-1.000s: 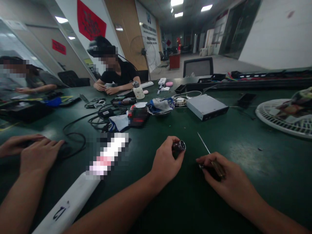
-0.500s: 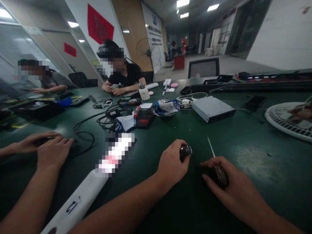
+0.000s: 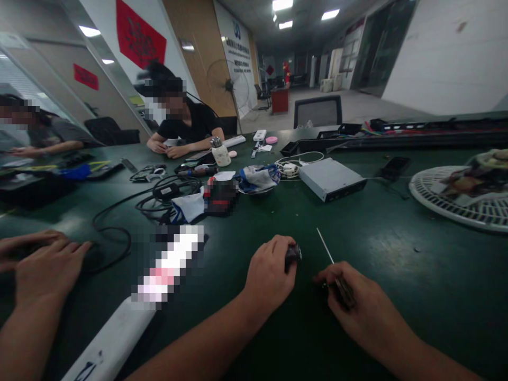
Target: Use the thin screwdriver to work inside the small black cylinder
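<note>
Head-worn view of two bare hands over a dark green bench. The left hand grips a short dark metal cylinder. Compared with the frames of a moment earlier, its fingers now close around the cylinder more fully, and less of the end shows above them. The cylinder also sits lower within the hand. The right hand holds a screwdriver, its fingers curled around the handle and the thin shaft pointing up and to the left. The shaft tip lies near the cylinder but does not touch it, and the two hands remain apart.

Counts: one cylinder and one screwdriver in hand. Farther along the bench lie one grey metal box, one round white fan guard bearing cloth, and one black cable coil. One long white strip, partly pixelated, lies left of the left hand. Another person's two hands rest at lower left, separate from the pair described. Two seated people work beyond the bench's far side. Behind them stand one pedestal fan and two red wall banners.
</note>
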Demonstrator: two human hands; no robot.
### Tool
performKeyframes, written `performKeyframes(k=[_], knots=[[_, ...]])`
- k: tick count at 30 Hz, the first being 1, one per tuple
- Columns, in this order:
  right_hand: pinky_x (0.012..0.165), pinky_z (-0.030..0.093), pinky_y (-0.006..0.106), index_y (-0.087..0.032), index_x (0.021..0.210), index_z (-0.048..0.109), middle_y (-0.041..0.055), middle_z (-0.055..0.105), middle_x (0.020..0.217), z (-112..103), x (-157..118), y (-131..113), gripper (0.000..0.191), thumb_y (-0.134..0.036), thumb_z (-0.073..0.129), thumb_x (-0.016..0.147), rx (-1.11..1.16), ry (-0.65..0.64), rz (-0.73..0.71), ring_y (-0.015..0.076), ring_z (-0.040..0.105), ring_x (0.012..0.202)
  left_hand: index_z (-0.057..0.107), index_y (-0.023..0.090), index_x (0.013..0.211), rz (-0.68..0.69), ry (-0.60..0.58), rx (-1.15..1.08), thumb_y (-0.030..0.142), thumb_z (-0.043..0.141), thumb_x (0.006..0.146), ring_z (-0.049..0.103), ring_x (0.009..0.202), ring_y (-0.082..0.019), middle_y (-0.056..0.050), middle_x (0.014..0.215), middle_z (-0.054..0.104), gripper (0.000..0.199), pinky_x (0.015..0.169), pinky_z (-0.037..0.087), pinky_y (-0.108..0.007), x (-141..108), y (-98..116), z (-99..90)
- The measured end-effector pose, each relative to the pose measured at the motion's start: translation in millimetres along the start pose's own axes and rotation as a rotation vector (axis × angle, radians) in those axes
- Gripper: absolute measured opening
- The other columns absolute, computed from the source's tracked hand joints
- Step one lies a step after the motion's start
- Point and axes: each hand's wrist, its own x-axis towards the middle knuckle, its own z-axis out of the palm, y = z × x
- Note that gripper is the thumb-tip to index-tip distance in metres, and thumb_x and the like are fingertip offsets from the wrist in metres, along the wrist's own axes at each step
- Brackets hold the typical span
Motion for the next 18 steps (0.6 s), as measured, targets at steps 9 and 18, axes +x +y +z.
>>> performKeyframes(k=[9,18], knots=[[0.085,0.06,0.042,-0.026,0.093,0.051,0.0054,0.078,0.104,-3.5,6.5,-2.9,0.013,-0.017,0.059,0.089,0.179,0.018,0.139,0.0247,0.075,0.098,0.055,0.02,0.106,0.138,-0.027,0.061,0.006,0.061,0.082,0.061,0.089,-0.023,-0.005,0.103,0.065,0.028,0.079,0.05,-0.039,-0.4,0.9,-1.1],[0.072,0.061,0.037,-0.025,0.09,0.052,0.0051,0.079,0.092,-8.4,12.2,0.9,0.025,-0.031,0.075,0.082,0.367,0.115,0.331,0.0249,0.076,0.084,0.054,0.021,0.103,0.394,-0.111,-0.063,0.006,0.061,0.084,0.062,0.095,-0.022,-0.007,0.108,0.066,0.025,0.08,0.052,-0.035,-1.7,0.2,-1.4]])
